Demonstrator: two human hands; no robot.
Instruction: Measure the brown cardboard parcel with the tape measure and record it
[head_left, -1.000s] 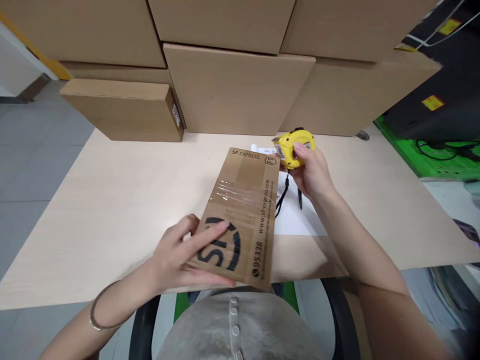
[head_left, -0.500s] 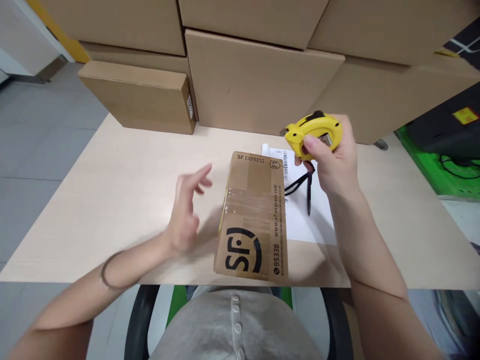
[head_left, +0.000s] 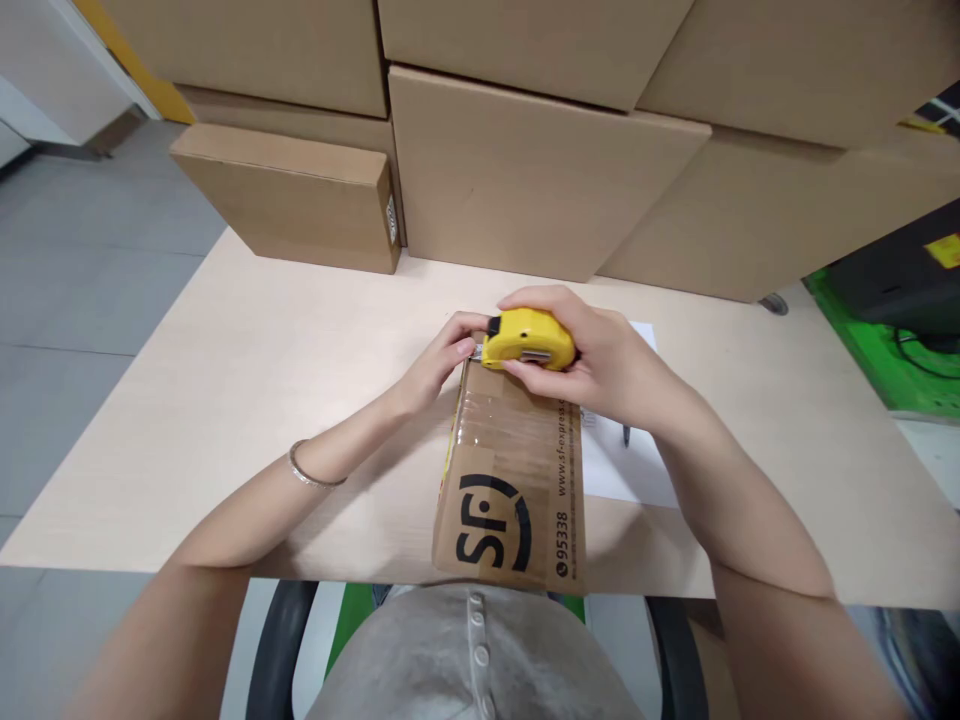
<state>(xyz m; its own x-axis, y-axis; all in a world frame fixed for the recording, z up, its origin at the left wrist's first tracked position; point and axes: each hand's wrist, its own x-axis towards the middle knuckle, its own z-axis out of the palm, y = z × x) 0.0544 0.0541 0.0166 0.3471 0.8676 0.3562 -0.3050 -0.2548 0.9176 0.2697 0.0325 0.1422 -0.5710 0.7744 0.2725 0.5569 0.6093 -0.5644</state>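
Observation:
A yellow tape measure (head_left: 531,338) with a black button is in my right hand (head_left: 596,360), whose fingers and thumb wrap round it. My left hand (head_left: 439,362) pinches the metal end of the tape, with only a short bit of blade showing by the case. Both hands are over the far end of a brown SF Express cardboard box (head_left: 510,480), which lies flat on the table near its front edge. Clear packing tape runs over the box top. Partly under the box and my right arm lie a white paper sheet (head_left: 630,475) and a dark pen (head_left: 626,436).
Large cardboard boxes (head_left: 525,180) are stacked along the back of the wooden table (head_left: 300,330). A smaller carton (head_left: 300,205) stands at the back left. On the right are a green surface (head_left: 870,340) and a dark case (head_left: 900,270) with a cable.
My right hand has brought the tape measure left and down to the box's far end. My left hand, empty and open before, has moved up and right and taken hold of the tape's end.

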